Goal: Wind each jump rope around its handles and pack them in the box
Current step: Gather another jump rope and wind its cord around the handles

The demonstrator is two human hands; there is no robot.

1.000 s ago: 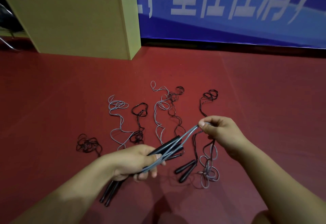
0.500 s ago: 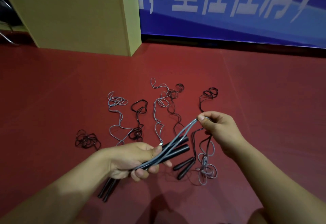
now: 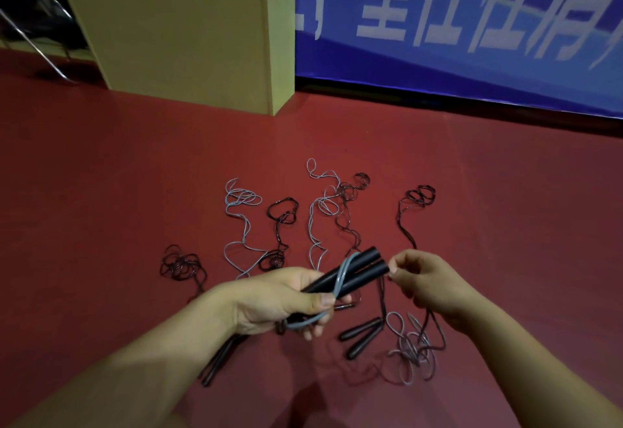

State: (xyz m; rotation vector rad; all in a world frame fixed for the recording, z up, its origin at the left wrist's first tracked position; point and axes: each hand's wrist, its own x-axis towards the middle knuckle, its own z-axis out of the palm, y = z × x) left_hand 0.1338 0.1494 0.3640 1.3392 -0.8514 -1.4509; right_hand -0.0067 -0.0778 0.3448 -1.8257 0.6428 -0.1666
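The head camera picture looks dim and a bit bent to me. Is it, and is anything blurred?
Head view: the light is low, so the red floor darkens toward the edges; the wide lens bows the blue banner and stretches the forearms near the bottom; the right hand is softly smeared, while the left hand and the black handles look sharper. No glare shows.

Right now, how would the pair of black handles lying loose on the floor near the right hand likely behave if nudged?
The black handles look rounded and tapered, so they would probably roll or swing apart. They look rigid. Their cord seems to run into the tangled loops beside them, which look floppy and would likely drag along.
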